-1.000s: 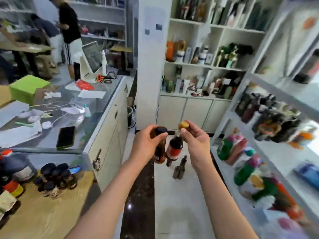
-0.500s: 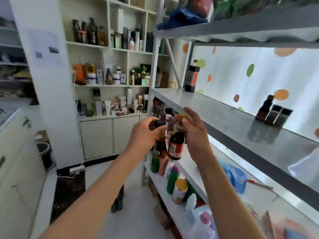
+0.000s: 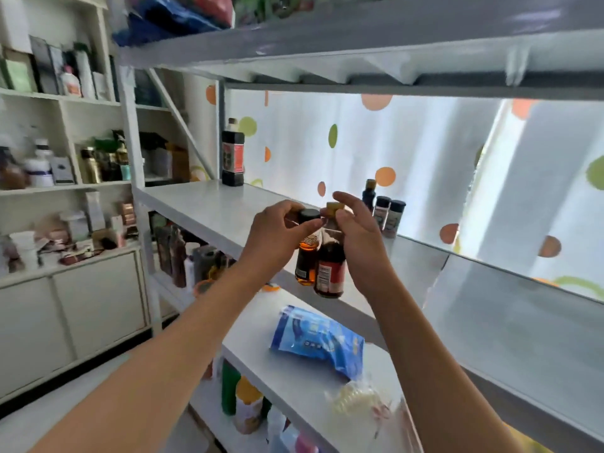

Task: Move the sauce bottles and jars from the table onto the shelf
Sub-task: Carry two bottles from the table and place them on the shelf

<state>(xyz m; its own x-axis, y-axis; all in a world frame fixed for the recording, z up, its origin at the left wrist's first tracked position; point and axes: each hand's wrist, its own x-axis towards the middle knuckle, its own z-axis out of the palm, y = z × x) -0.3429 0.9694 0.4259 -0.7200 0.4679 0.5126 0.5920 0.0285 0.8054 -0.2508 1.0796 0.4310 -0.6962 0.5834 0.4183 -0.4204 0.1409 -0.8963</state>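
My left hand grips the black cap of an amber sauce bottle. Right beside it, my right hand holds a dark bottle with a red label and a yellow cap by its neck. Both bottles hang upright, touching each other, in front of the edge of the white middle shelf. On that shelf a tall dark soy sauce bottle stands at the far left. A small dark bottle and two spice jars stand near the curtain behind my hands.
A lower shelf carries a blue packet and a clear bag. Coloured bottles fill the tier below. An upper shelf runs overhead. A white cabinet with cluttered shelves stands on the left.
I have turned from the table and floor to face the shelf unit. Both hands, each still holding its bottle, have risen to the middle shelf's edge.
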